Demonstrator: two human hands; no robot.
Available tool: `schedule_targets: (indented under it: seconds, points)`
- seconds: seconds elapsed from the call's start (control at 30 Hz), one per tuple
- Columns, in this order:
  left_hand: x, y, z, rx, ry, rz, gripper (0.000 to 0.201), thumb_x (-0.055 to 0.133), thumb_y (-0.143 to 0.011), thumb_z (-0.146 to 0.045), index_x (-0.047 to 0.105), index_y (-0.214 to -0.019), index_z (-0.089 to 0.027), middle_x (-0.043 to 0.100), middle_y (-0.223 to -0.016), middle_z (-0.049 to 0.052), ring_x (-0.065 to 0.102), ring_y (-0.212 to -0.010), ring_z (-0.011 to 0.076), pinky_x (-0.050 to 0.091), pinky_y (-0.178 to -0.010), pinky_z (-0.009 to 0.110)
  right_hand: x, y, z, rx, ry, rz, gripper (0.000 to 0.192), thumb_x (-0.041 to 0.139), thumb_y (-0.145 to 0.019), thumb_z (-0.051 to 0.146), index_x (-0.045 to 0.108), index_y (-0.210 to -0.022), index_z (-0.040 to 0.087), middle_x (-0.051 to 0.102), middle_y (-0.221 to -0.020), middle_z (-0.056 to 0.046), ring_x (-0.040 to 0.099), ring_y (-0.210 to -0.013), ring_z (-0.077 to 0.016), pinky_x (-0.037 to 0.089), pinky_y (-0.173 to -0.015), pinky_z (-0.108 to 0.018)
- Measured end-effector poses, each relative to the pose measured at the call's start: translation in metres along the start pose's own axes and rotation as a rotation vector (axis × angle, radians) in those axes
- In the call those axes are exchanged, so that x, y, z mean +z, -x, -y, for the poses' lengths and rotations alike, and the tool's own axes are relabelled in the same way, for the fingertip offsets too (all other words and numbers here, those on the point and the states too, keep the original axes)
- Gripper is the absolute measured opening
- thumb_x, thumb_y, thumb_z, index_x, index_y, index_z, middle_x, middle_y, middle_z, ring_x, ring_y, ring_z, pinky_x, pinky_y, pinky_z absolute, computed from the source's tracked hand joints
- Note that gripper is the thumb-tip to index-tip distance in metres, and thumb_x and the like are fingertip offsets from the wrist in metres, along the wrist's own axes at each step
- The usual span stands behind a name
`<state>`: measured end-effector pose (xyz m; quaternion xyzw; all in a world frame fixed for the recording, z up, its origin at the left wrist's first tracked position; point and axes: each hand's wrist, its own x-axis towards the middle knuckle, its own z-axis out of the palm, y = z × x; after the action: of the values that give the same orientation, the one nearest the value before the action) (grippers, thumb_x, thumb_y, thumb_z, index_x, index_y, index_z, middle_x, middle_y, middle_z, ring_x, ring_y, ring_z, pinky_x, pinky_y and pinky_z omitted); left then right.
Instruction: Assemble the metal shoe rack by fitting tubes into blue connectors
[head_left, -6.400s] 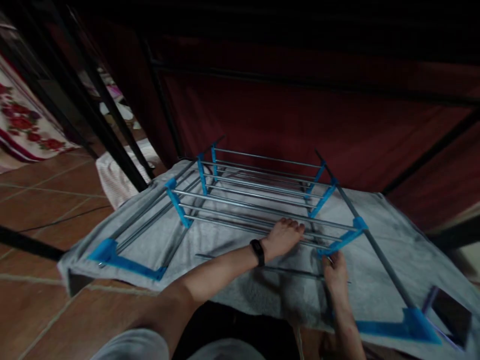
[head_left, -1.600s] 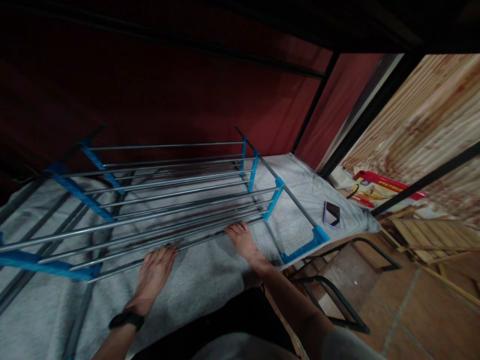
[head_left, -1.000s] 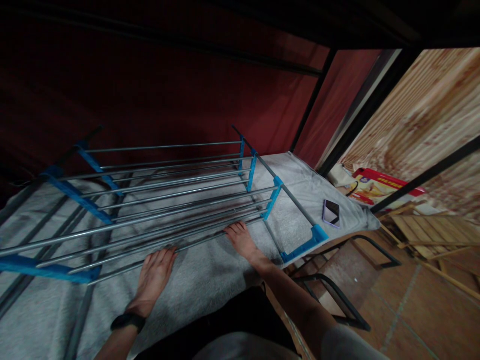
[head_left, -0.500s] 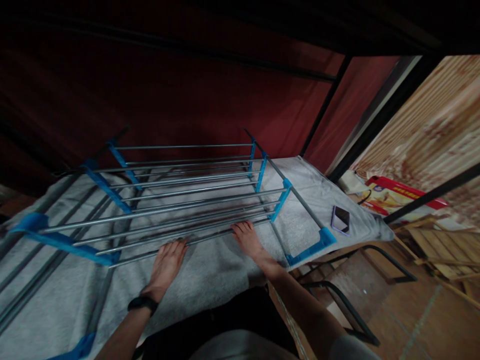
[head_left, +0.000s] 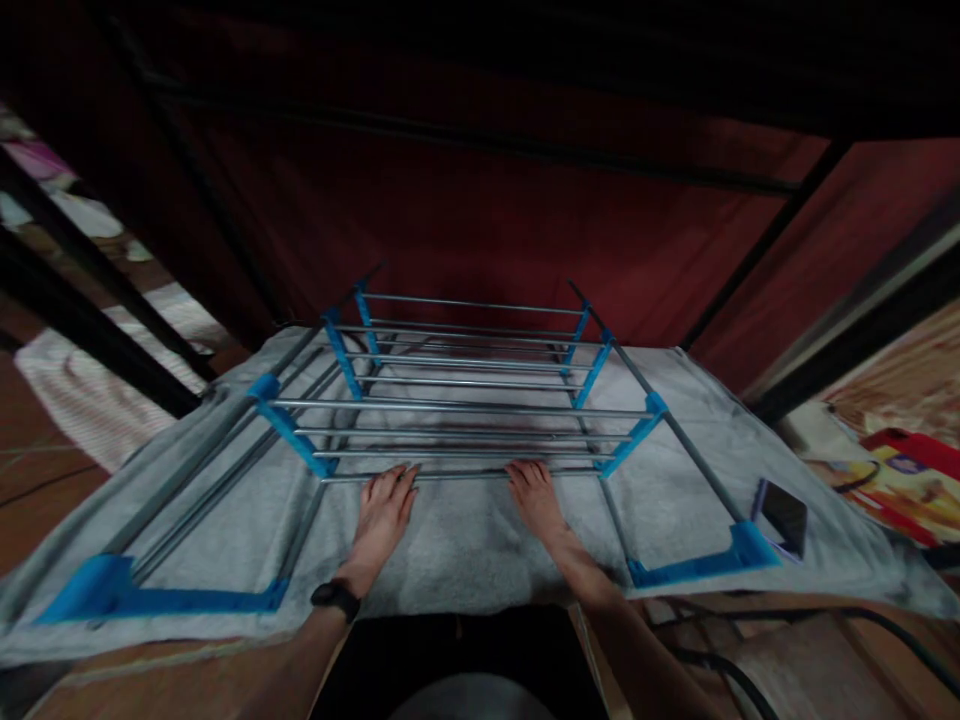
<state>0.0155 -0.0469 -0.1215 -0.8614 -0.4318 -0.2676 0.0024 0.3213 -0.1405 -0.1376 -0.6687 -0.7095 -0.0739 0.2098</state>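
A rack of grey metal rods and blue plastic brackets lies on a grey cloth, with tiers of rods running across it. My left hand (head_left: pixel 387 500) has its fingers bent over the nearest metal rod (head_left: pixel 461 475), left of its middle. Over the same rod, to the right, curl the fingers of my right hand (head_left: pixel 534 495). The fingers' undersides are hidden. Left of my hands is a blue end bracket (head_left: pixel 180 600); another blue end bracket (head_left: pixel 705 565) lies to their right. A black band (head_left: pixel 336 598) circles my left wrist.
A phone (head_left: pixel 781 515) lies on the grey cloth (head_left: pixel 465 560) at the right. Dark metal frame bars and a red panel (head_left: pixel 480 230) stand behind the rack. A red and yellow box (head_left: pixel 915 485) is at the far right, and a striped cloth (head_left: pixel 124 385) at the left.
The view has swung left, so the rack now sits more centrally and its left end bracket shows fully. Both hands remain on the near rod.
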Motion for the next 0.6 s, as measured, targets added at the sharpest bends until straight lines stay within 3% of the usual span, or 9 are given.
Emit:
schedule_targets:
  seconds: [0.13,0.27,0.33,0.43,0.6]
  points:
    - [-0.013,0.025,0.020,-0.360,0.006,-0.198,0.028,0.045,-0.098,-0.026,0.060,-0.121,-0.019,0.063,-0.119,0.014,0.057,-0.114,0.0300,0.044,-0.101,0.047,-0.001,-0.010,0.015,-0.014,0.061,0.063,0.039,0.041,-0.104,0.023,0.055,-0.139,0.020,0.064,-0.129,-0.010,0.055,-0.118,-0.0237,0.036,-0.109,-0.045]
    - [-0.021,0.026,0.049,-0.659,0.053,-0.392,0.032,0.050,-0.092,-0.019,0.053,-0.124,-0.015,0.058,-0.120,0.016,0.053,-0.119,0.0305,0.044,-0.106,0.048,-0.002,-0.038,0.050,-0.088,0.048,0.213,0.042,0.035,-0.106,0.028,0.051,-0.145,0.023,0.063,-0.133,-0.010,0.056,-0.118,-0.0241,0.039,-0.103,-0.043]
    - [-0.022,0.018,0.060,-0.723,0.078,-0.390,0.043,0.052,-0.088,-0.014,0.048,-0.130,-0.013,0.056,-0.125,0.017,0.051,-0.124,0.0298,0.042,-0.109,0.048,-0.002,-0.055,0.072,-0.167,0.000,0.281,0.043,0.034,-0.106,0.029,0.049,-0.146,0.024,0.059,-0.140,-0.010,0.055,-0.124,-0.0232,0.040,-0.104,-0.041]
    - [-0.023,0.006,0.069,-0.776,0.113,-0.278,0.051,0.053,-0.083,-0.007,0.048,-0.133,-0.012,0.059,-0.122,0.016,0.057,-0.119,0.0277,0.046,-0.105,0.042,0.002,-0.077,0.099,-0.256,-0.022,0.388,0.043,0.035,-0.105,0.028,0.049,-0.146,0.022,0.057,-0.144,-0.009,0.055,-0.127,-0.0218,0.042,-0.105,-0.036]
    - [-0.025,-0.002,0.071,-0.843,0.033,-0.140,0.036,0.051,-0.088,-0.010,0.058,-0.123,-0.013,0.065,-0.112,0.016,0.064,-0.104,0.0276,0.049,-0.090,0.036,0.008,-0.092,0.117,-0.282,0.034,0.557,0.054,0.030,-0.097,0.007,0.047,-0.145,0.023,0.060,-0.138,-0.008,0.060,-0.120,-0.0204,0.047,-0.098,-0.032]
